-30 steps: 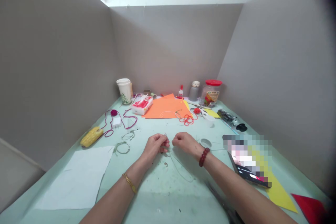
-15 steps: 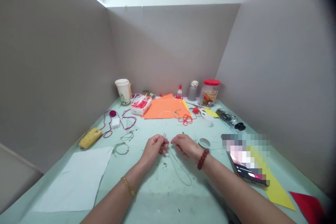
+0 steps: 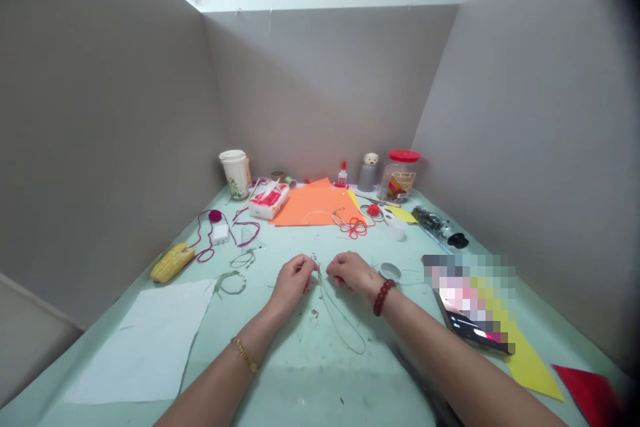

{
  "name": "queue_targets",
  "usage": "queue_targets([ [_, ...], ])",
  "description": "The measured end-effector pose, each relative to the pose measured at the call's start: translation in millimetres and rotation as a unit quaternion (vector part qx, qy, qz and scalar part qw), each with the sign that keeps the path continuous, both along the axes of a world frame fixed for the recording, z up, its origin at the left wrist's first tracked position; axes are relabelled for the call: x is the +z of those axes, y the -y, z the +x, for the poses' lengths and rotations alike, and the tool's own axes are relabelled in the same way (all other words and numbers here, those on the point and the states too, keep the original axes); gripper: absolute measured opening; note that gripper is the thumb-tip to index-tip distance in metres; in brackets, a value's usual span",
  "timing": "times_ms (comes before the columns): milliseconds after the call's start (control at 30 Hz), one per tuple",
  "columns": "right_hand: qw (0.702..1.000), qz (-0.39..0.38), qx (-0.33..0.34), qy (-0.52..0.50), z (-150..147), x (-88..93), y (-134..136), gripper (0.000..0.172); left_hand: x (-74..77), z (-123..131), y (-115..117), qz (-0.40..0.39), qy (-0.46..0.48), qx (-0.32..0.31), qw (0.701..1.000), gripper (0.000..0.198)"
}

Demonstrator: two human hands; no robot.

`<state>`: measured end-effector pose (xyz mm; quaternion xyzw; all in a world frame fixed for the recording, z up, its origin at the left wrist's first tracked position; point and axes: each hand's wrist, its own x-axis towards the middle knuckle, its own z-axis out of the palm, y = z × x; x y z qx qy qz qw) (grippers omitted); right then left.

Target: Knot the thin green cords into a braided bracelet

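Thumb and index finger of my left hand (image 3: 294, 278) pinch a thin green cord (image 3: 365, 341) near its knotted upper end, where small beads seem to hang. The cord's long loop trails down onto the table between my forearms. Just right of the cord, my right hand (image 3: 353, 271) is closed in a pinch; whatever its fingertips hold is too fine to make out. Small brown bits (image 3: 315, 313) lie below my left fingers. A finished-looking green cord bracelet (image 3: 233, 283) rests to the left, with another coil of green cord (image 3: 243, 258) behind it.
Beyond my hands are orange paper (image 3: 320, 205), a tissue pack (image 3: 269, 201), red cord (image 3: 356, 227) and a lidded jar (image 3: 399, 179). A tape roll (image 3: 390, 271) and phone (image 3: 475, 330) lie right. White cloth (image 3: 145, 340) and a yellow corn-shaped thing (image 3: 173, 263) lie left.
My right hand has drawn slightly up and its fingers have curled in more. My left fingers have closed more tightly at the cord. The loop stays nearly in place.
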<state>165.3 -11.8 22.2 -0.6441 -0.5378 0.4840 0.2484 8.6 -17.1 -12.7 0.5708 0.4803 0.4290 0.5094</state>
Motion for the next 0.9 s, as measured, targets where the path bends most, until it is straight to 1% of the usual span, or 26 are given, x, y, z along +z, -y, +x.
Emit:
queue_targets([
  [133, 1.000, 0.007, -0.022, -0.013, -5, 4.9, 0, 0.013, 5.5, 1, 1, -0.014, -0.008, 0.010, 1.000, 0.024],
  [233, 0.999, -0.013, -0.023, -0.042, -9, 12.5, 4, 0.012, 9.1, 2, 3, -0.001, -0.034, 0.011, 0.999, 0.023],
  [367, 0.994, -0.061, 0.000, -0.092, -9, 20.4, 7, 0.027, 11.5, 6, 7, 0.033, -0.054, -0.004, 0.998, 0.025],
  [467, 0.987, -0.091, 0.016, -0.130, -8, 19.0, 4, 0.026, 10.2, 7, 8, 0.064, -0.068, -0.010, 0.996, 0.024],
  [600, 0.977, -0.114, 0.031, -0.176, -5, 10.3, -2, 0.023, 7.2, 6, 8, 0.081, -0.092, -0.022, 0.992, 0.025],
  [767, 0.972, -0.108, 0.023, -0.208, -3, 1.3, -2, 0.021, 7.7, 3, 8, 0.049, -0.100, -0.058, 0.992, 0.024],
  [833, 0.972, -0.098, 0.011, -0.212, -3, 0.3, 0, 0.021, 8.8, 1, 7, 0.008, -0.102, -0.081, 0.991, 0.026],
  [900, 0.973, -0.093, 0.001, -0.213, -4, 0.8, 1, 0.021, 10.4, -3, 7, -0.038, -0.106, -0.079, 0.991, 0.030],
])
